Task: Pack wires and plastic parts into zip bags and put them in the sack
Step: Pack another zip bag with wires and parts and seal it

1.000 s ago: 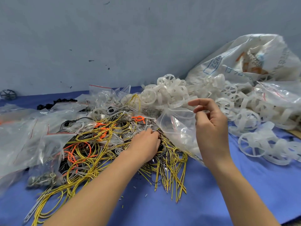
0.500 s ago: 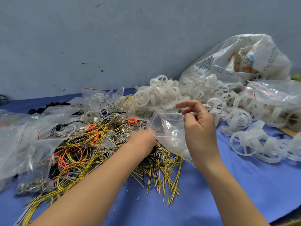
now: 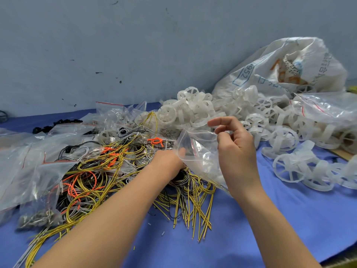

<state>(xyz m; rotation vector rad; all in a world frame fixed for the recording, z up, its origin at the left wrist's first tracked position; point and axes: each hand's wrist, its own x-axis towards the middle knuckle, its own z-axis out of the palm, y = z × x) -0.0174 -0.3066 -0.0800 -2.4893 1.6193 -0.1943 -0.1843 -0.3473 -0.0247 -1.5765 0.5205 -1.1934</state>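
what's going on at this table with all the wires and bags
A person is packing loose parts into zip bags. Their right hand holds up the mouth of a clear zip bag, while the left hand is down in the pile of yellow wires, apparently gathering some and touching the bag's edge. White plastic wheels lie heaped to the right, in front of the big white sack against the wall. More bags, some filled, sit on the left of the blue table.

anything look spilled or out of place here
Yes: white plastic wheels have spilled from the sack across the blue table. One dark wheel lies alone at the far left, away from the heap.
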